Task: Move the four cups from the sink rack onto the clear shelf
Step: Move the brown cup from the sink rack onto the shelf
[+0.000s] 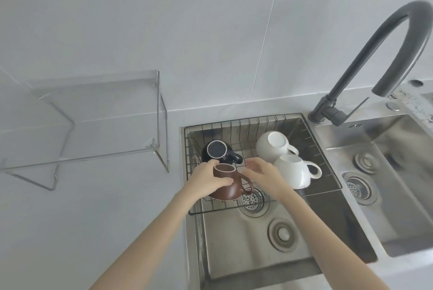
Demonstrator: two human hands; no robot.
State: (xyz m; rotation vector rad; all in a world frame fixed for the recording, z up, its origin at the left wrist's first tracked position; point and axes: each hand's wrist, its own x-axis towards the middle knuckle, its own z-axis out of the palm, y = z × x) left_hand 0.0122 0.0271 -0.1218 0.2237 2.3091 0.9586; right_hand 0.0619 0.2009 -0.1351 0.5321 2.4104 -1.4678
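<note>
Sink rack (234, 123): left hand (206, 180) around brown cup (228, 185).

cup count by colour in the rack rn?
White cups: 2, one behind the other, both upside down
Black cup: 1, upside down
Brown cup: 1, upside down, left hand in a grip on it
Total: 4, none on the clear shelf yet

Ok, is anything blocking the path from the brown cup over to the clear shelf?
Nothing visible. The left hand holds the brown cup at the wire rack's left edge; the clear shelf stands left of it, top bare, only open counter between.
</note>
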